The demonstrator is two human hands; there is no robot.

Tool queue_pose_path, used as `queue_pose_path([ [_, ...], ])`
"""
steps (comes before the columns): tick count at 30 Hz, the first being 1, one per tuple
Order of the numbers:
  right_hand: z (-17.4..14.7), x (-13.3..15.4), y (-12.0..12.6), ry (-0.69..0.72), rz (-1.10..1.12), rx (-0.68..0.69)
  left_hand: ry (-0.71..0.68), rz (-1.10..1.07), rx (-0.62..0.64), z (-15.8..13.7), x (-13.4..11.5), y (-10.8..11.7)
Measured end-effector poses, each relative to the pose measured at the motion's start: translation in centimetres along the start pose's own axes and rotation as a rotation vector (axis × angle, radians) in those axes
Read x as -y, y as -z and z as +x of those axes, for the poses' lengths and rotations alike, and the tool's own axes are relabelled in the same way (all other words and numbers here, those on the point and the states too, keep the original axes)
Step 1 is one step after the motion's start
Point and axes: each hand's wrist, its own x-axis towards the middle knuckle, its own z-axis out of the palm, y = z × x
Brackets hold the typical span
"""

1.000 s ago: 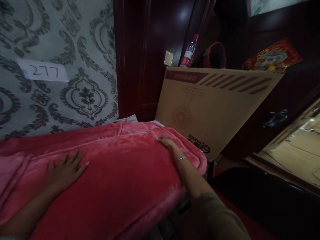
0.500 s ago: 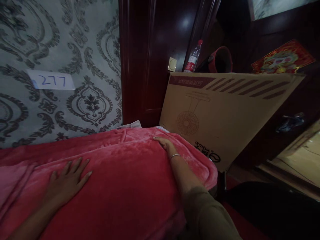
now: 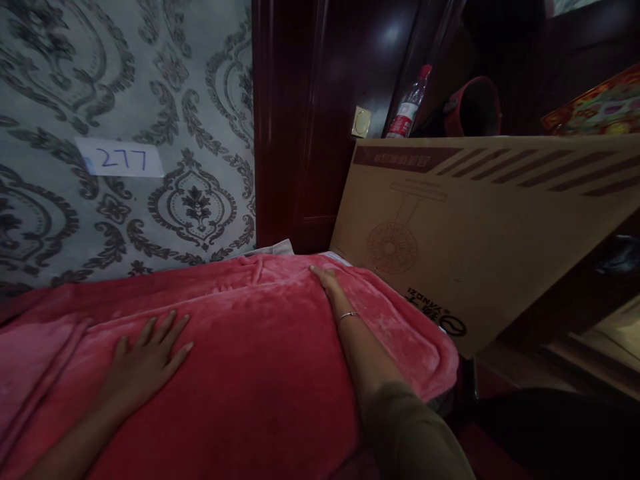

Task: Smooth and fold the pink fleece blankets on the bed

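A plush red blanket (image 3: 260, 373) covers the surface in front of me. My left hand (image 3: 147, 357) lies flat on it at the lower left, fingers spread, holding nothing. My right hand (image 3: 327, 280) rests palm down on the blanket near its far right end, fingers together and pointing away, with a thin bracelet on the wrist. A fold runs along the blanket's far edge.
A large cardboard fan box (image 3: 480, 227) leans just right of the blanket. Behind it stand a water bottle (image 3: 407, 107) and a red round object (image 3: 473, 107). Patterned wallpaper carries a paper label "277" (image 3: 120, 159). Dark wood panelling (image 3: 310, 120) rises beyond.
My view has shifted so everything sits further right and nearer. Both hands stay flat on the blanket; the right hand has slid slightly further along it.
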Motion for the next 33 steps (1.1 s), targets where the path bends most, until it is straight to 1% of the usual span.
queue_pose_path([
  [4, 0.5, -0.5, -0.6, -0.064, 0.003, -0.099, 0.005, -0.012, 0.005, 0.0, 0.1, -0.2],
  [10, 0.6, -1.1, -1.1, -0.056, 0.01, -0.185, 0.014, -0.032, 0.024, 0.0, 0.0, 0.0],
  [16, 0.6, -1.5, -1.1, -0.061, 0.007, -0.204, 0.019, 0.0, 0.036, 0.1, 0.1, -0.2],
  [23, 0.3, -2.2, -0.7, -0.061, -0.008, -0.227, 0.053, -0.028, 0.04, -0.5, -0.4, 0.4],
  [25, 0.2, -2.4, -0.6, -0.055, 0.004, -0.227, 0.076, -0.045, 0.029, -0.6, -0.4, 0.5],
  [28, 0.0, -2.5, -0.5, -0.044, 0.032, -0.215, 0.071, -0.065, 0.023, -0.7, -0.5, 0.5],
  [33, -0.2, -2.6, -0.5, -0.028, 0.107, -0.208, 0.082, -0.087, 0.063, -0.9, -0.6, 0.9],
])
